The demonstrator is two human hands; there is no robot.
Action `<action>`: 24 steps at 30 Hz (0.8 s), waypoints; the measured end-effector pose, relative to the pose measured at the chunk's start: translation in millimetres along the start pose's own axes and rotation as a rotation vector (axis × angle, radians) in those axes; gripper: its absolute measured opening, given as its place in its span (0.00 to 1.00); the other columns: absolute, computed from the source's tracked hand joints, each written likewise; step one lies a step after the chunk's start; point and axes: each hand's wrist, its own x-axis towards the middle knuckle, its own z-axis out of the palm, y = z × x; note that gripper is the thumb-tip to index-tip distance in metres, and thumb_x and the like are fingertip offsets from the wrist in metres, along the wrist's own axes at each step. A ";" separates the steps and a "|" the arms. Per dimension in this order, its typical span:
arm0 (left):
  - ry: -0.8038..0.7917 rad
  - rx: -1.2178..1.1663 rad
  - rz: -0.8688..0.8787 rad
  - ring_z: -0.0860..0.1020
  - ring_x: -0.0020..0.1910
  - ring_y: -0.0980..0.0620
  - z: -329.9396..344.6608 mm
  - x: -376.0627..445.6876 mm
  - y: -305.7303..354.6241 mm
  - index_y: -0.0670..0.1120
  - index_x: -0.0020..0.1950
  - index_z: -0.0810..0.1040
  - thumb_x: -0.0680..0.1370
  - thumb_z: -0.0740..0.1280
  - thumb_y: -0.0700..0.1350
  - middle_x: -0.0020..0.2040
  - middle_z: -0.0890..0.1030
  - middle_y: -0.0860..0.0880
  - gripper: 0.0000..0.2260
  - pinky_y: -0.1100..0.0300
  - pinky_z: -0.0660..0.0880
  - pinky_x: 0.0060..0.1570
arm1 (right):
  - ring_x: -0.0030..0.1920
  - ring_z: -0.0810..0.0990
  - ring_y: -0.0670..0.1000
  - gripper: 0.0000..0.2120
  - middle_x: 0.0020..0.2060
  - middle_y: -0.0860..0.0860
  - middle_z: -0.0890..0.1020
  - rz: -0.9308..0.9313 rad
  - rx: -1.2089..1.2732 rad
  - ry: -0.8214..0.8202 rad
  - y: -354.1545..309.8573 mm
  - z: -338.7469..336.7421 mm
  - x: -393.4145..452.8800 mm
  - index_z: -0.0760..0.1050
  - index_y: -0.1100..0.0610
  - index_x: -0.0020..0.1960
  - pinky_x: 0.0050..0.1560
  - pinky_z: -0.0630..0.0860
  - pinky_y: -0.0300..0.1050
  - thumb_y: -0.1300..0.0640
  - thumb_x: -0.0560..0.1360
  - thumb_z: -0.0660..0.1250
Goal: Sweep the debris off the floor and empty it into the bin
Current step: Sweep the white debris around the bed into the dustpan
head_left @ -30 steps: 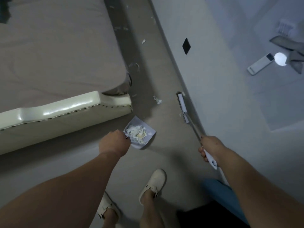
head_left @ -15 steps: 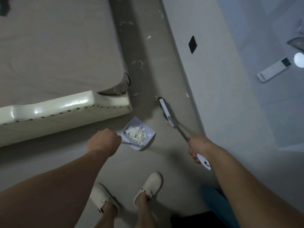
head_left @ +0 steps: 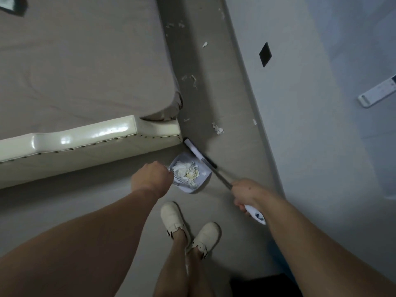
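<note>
A pale lilac dustpan (head_left: 203,174) sits on the grey floor near the bed corner, holding a heap of white paper scraps (head_left: 186,172). My left hand (head_left: 151,179) grips its handle. My right hand (head_left: 246,195) grips the white handle of a long broom (head_left: 216,170). The broom's white head (head_left: 194,149) lies at the pan's far rim, by the bed corner. A crumpled white scrap (head_left: 217,128) lies on the floor just beyond the broom head. More scraps (head_left: 192,79) lie farther up the strip of floor. No bin is in view.
A bed with a cream footboard (head_left: 85,144) and grey mattress fills the left. A white wall (head_left: 310,103) with a black socket (head_left: 265,54) bounds the narrow floor strip on the right. A remote (head_left: 377,92) is at the right edge. My shoes (head_left: 188,228) stand below the dustpan.
The broom head swung left from the wall side to the dustpan's rim by the bed corner. The dustpan stayed put in my left hand.
</note>
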 end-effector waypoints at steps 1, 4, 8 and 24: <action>-0.004 -0.004 0.006 0.77 0.42 0.42 -2.2 3.7 -1.6 0.47 0.48 0.82 0.78 0.61 0.56 0.48 0.83 0.45 0.15 0.55 0.73 0.43 | 0.27 0.63 0.50 0.15 0.31 0.57 0.69 0.033 0.032 -0.023 2.3 1.0 -4.7 0.76 0.60 0.59 0.29 0.63 0.39 0.64 0.80 0.53; -0.021 -0.025 0.021 0.79 0.45 0.41 -8.7 15.1 -6.7 0.47 0.48 0.83 0.76 0.62 0.54 0.49 0.83 0.45 0.14 0.55 0.73 0.43 | 0.26 0.60 0.49 0.21 0.29 0.55 0.67 0.020 0.128 -0.001 6.9 -2.6 -25.7 0.69 0.61 0.71 0.26 0.57 0.37 0.61 0.80 0.52; -0.045 -0.051 0.027 0.78 0.42 0.42 -4.9 15.6 -5.4 0.47 0.49 0.82 0.75 0.62 0.54 0.48 0.83 0.45 0.14 0.56 0.72 0.42 | 0.27 0.70 0.53 0.18 0.33 0.58 0.73 -0.086 -0.081 0.137 -18.7 -10.4 -11.8 0.74 0.65 0.63 0.29 0.67 0.41 0.68 0.77 0.54; -0.087 -0.030 0.080 0.76 0.40 0.44 -28.3 15.6 -12.4 0.49 0.45 0.80 0.77 0.61 0.52 0.45 0.82 0.47 0.11 0.57 0.72 0.40 | 0.26 0.62 0.48 0.13 0.30 0.53 0.68 -0.025 0.394 0.168 -33.9 -23.3 -60.9 0.74 0.46 0.53 0.25 0.57 0.37 0.58 0.81 0.52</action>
